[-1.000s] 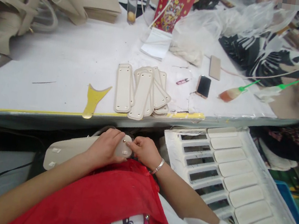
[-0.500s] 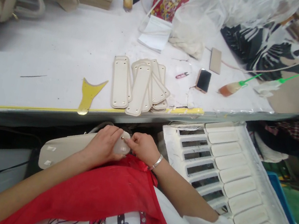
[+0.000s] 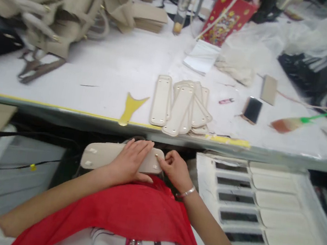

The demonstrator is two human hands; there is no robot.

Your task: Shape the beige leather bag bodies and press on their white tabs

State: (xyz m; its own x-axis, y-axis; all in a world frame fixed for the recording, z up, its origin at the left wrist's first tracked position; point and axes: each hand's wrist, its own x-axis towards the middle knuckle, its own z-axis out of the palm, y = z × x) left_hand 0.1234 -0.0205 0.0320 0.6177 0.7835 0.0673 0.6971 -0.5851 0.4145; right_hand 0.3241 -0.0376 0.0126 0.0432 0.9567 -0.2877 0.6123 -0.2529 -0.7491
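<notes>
Across my lap, just under the table's front edge, lies a long beige panel (image 3: 109,153) with rounded ends, perhaps the bottom of a bag. Small white patches mark its corners. My left hand (image 3: 132,160) spans the panel, fingers over the far side and thumb along the near edge. At the panel's right end my right hand (image 3: 175,168) is closed in a pinch on a small brass-coloured stud (image 3: 156,156); what lies under the fingertips is partly hidden. Above, on the table, lies a pile of beige strips (image 3: 179,110) with metal-ringed corner holes.
On the table are a yellow forked template (image 3: 130,107), pink thread snips (image 3: 226,101), a phone (image 3: 253,110) and a glue bottle (image 3: 288,123). Beige bags (image 3: 65,15) crowd the back left. A white slotted rack (image 3: 236,181) with beige pieces stands to my right.
The view has swung left, so things appear further right. My left hand's fingers look straighter across the panel. My right hand stays pinched at the same stud.
</notes>
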